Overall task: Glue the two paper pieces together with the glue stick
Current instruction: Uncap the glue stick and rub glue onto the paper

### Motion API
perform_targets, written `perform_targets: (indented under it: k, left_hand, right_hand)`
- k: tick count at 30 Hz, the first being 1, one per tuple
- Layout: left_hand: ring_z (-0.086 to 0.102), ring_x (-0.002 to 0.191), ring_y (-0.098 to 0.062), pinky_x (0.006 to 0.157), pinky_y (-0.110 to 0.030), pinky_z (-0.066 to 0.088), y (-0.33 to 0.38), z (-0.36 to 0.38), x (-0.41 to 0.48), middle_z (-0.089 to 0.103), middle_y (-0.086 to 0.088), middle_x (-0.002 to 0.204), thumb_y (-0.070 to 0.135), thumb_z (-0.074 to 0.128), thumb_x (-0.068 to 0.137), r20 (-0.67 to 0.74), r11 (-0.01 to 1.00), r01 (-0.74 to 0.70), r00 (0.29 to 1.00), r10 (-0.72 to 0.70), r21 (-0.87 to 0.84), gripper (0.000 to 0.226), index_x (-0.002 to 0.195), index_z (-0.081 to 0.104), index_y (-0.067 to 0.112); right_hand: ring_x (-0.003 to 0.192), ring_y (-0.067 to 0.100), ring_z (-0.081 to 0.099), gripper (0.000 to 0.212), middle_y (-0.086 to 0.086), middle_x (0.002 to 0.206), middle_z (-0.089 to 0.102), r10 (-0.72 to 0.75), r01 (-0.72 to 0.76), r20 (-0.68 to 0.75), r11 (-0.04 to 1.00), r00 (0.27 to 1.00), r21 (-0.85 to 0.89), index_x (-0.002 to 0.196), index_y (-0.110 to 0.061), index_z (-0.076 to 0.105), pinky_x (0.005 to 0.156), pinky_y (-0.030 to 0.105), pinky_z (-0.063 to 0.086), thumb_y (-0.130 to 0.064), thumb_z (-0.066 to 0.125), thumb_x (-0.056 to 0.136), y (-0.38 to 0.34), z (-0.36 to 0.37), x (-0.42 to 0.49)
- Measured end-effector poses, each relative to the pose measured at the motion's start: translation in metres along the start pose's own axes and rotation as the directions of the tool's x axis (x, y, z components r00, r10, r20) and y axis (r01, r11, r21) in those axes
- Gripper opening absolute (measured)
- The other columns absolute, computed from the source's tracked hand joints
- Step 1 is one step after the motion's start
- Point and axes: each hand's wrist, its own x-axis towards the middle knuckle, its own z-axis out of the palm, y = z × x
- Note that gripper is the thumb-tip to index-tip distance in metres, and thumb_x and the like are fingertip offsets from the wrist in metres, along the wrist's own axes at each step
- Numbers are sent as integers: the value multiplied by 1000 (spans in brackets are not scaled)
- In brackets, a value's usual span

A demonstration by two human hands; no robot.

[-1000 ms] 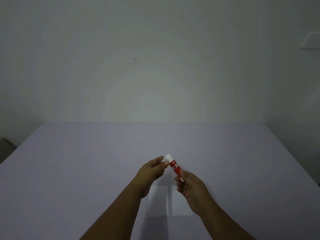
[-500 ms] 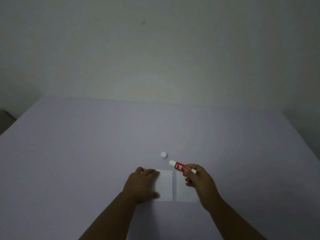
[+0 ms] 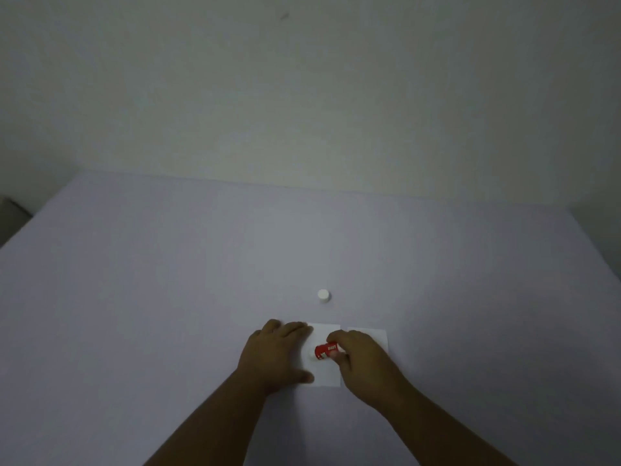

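Two white paper pieces lie side by side near the table's front. My left hand (image 3: 275, 354) lies flat, palm down, on the left edge of the left paper (image 3: 324, 373). My right hand (image 3: 361, 359) grips the red glue stick (image 3: 325, 351), its white tip pointing down-left onto the left paper. The right paper (image 3: 371, 332) is partly hidden under my right hand. The glue stick's white cap (image 3: 324, 295) stands alone on the table just beyond the papers.
The pale lilac table (image 3: 168, 297) stretches wide on all sides, with a plain wall behind its far edge. A dark object (image 3: 11, 213) shows past the table's left edge.
The cap came off and now stands on the table. My left hand dropped flat onto the left paper. My right hand brought the glue stick down and left onto that paper.
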Motion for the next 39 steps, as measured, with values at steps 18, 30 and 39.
perform_targets:
  k: [18,30,39]
  left_hand:
    - [25,137,-20,108,-38,32,5,-9,-3,30,18,152,68,60,60,46,999,13,999,-11,-39,96,144,25,37]
    - [21,140,-22,109,-42,34,14,-17,-6,29,15,153,60,66,66,101,998,31,995,-25,-56,94,145,24,33]
    - [21,141,-25,110,-46,34,17,-19,-4,28,14,154,58,67,65,126,998,40,991,-33,-56,94,145,24,33]
  right_hand:
    - [96,18,54,22,2,102,61,-48,35,-65,981,997,-190,106,-23,54,76,23,40,-18,46,87,-5,2,11]
    - [95,20,55,20,4,101,61,-53,52,3,968,999,-244,105,-20,54,76,32,48,-17,46,86,-4,-1,-11]
    - [94,21,54,23,6,103,63,19,-48,-126,970,992,-238,109,-18,54,79,34,50,-11,48,88,-6,-20,17]
